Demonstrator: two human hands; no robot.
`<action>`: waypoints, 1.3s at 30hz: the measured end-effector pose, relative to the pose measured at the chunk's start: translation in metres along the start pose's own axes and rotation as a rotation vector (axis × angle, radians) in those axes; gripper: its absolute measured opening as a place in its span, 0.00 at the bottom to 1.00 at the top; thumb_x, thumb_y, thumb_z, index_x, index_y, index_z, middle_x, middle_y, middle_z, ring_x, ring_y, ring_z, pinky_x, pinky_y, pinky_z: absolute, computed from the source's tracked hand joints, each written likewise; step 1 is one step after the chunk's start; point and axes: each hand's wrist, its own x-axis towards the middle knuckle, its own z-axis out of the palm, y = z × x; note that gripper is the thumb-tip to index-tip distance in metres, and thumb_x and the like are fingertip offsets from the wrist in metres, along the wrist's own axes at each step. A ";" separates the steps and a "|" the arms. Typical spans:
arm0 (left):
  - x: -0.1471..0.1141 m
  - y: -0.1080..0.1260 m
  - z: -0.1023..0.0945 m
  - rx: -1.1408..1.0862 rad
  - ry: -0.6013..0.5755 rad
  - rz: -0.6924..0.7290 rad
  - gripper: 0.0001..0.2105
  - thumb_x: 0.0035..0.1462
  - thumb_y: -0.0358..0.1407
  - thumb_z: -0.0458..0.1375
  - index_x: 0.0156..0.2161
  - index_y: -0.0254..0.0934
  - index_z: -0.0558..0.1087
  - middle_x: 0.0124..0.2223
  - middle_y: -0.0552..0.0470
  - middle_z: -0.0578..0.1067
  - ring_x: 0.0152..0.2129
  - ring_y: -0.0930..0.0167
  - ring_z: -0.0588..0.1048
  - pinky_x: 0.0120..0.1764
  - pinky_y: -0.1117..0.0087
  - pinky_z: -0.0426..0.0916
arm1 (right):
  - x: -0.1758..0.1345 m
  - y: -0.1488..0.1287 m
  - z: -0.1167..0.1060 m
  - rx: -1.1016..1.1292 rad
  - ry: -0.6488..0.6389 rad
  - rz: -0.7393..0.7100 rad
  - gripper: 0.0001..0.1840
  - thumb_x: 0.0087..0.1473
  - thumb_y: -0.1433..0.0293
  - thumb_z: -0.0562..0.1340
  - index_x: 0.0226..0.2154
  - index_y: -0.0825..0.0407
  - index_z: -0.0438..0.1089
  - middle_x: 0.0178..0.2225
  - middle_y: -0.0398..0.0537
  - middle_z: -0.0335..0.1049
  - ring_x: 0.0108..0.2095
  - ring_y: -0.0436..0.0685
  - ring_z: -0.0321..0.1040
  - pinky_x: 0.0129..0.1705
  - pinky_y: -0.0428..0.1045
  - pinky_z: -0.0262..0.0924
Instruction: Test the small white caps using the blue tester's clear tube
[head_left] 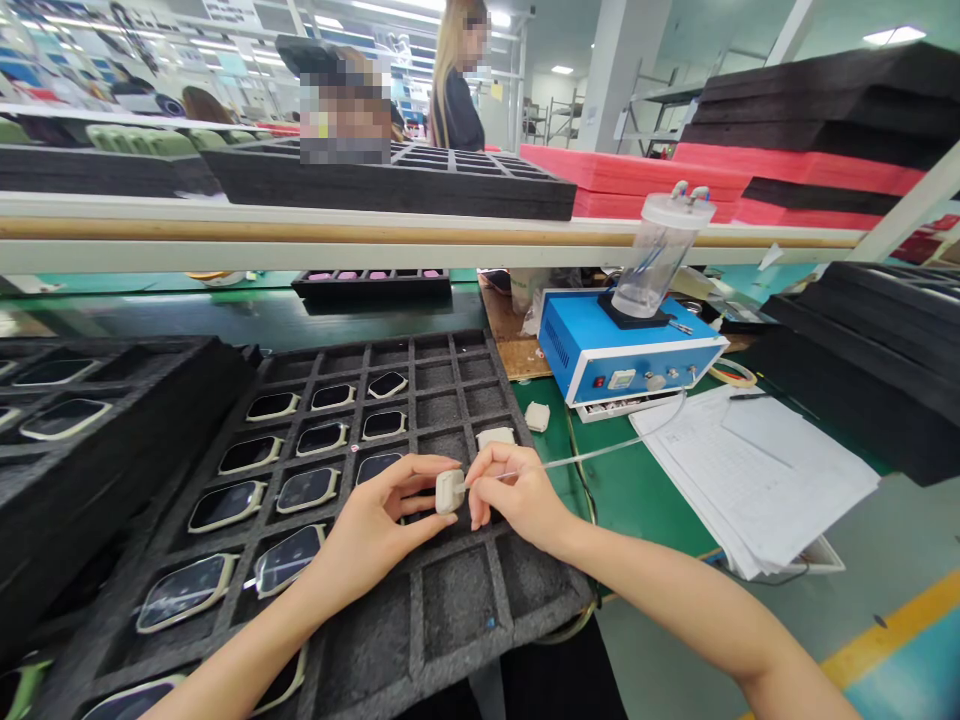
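My left hand [397, 510] holds a small cream-coloured watch case [450, 492] between thumb and fingers, above a black foam tray [457, 610]. In my right hand [517, 492], the fingers pinch a thin clear tube [615, 446] near its end, which meets or nearly meets the case's right side. That tube runs back to the front of a blue-and-white control box [637, 350]. Smartwatches with dark screens, such as this watch [307, 490], fill the tray's left compartments. A similar cream piece [495, 437] lies behind my right hand, and another cream piece [537, 416] rests on the green bench.
A clear cylinder [660, 260] with fittings stands on the box. Papers [757, 480] with a pen lie at the right. Stacked black foam trays [862, 350] rise beyond. Another watch tray [97, 420] is at the left. A shelf rail [375, 240] crosses overhead; people are behind it.
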 end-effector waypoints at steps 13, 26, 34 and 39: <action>-0.001 0.004 0.001 0.014 0.007 -0.009 0.17 0.45 0.31 0.62 0.42 0.37 0.68 0.45 0.49 0.71 0.44 0.63 0.71 0.47 0.58 0.69 | 0.000 0.000 0.001 0.001 -0.001 0.010 0.05 0.36 0.77 0.54 0.21 0.54 0.62 0.11 0.36 0.63 0.12 0.46 0.60 0.16 0.41 0.57; -0.001 0.005 0.002 0.010 0.001 -0.008 0.16 0.45 0.31 0.62 0.42 0.37 0.68 0.46 0.49 0.71 0.45 0.63 0.70 0.47 0.59 0.69 | 0.000 -0.001 0.000 -0.008 -0.002 0.002 0.06 0.36 0.78 0.53 0.21 0.54 0.62 0.11 0.36 0.63 0.12 0.46 0.60 0.17 0.41 0.56; -0.001 0.004 0.001 0.023 0.005 0.001 0.17 0.44 0.32 0.62 0.42 0.37 0.69 0.45 0.48 0.72 0.45 0.62 0.71 0.46 0.57 0.69 | 0.000 0.000 0.000 -0.009 -0.002 0.001 0.05 0.36 0.77 0.54 0.21 0.54 0.62 0.11 0.36 0.63 0.12 0.46 0.60 0.17 0.41 0.57; 0.000 0.006 0.002 0.009 0.015 -0.013 0.17 0.44 0.32 0.63 0.42 0.37 0.69 0.45 0.48 0.72 0.43 0.63 0.72 0.46 0.58 0.69 | -0.002 -0.002 0.001 -0.019 0.004 -0.013 0.04 0.36 0.77 0.54 0.21 0.54 0.62 0.11 0.36 0.63 0.12 0.46 0.59 0.17 0.42 0.56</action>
